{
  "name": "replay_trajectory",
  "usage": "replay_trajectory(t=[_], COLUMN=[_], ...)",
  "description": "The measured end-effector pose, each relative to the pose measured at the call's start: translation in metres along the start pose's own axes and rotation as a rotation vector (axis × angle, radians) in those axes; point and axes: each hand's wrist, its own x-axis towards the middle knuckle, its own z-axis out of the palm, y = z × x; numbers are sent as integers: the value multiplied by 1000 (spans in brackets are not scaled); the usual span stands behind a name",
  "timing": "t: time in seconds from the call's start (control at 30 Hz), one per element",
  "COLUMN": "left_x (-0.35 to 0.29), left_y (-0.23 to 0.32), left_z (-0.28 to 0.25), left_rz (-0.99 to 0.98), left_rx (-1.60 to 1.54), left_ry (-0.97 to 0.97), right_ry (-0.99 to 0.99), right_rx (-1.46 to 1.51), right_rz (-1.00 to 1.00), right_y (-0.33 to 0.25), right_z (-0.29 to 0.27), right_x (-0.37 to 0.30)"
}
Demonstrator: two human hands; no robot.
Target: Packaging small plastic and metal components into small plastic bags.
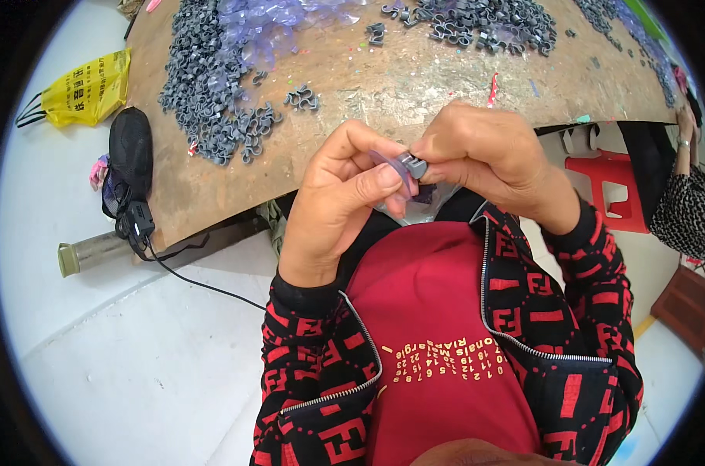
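Both my hands meet in front of my chest, just off the near edge of the wooden table. Between the thumb and fingers of my left hand is a clear purple plastic piece, thin and rounded. My right hand pinches a small grey plastic clip, which touches the purple piece. How far the two fit together is hidden by my fingers. Below my hands, partly covered by them, a clear plastic bag shows near my lap.
A large heap of grey clips lies at the table's left, beside clear purple pieces. More grey clips are at the far side. A yellow bag and black pouch are at left. A red stool and another person's arm are at right.
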Motion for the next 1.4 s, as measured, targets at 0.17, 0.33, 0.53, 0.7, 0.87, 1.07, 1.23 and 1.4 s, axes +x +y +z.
replay_trajectory(t=[0.17, 0.33, 0.53, 0.7, 0.87, 1.07, 1.23, 1.4], left_x=[-2, -5, -7, -4, -2, -1, 0, 5], left_y=[-3, -12, -13, -13, -16, -21, -13, -19], left_z=[12, 24, 25, 14, 26, 10, 13, 6], left_rz=[-23, 299, 287, 5, 108, 380, 101, 415], left_rx=[-128, 625, 688, 158, 412, 1023, 260, 846], left_ry=[37, 185, 207, 156, 337, 187, 223, 179], right_ry=[-83, 120, 131, -133, -68, 332, 2, 154], right_rx=[380, 990, 891, 188, 491, 1107, 203, 583], right_rz=[336, 700, 647, 223, 513, 714, 180, 402], right_y=[-1, -6, -8, -2, 0, 3, 13, 15], right_z=[-5, 12, 11, -7, 1, 34, 12, 30], right_x=[9, -1, 0, 14, 12, -7, 5, -10])
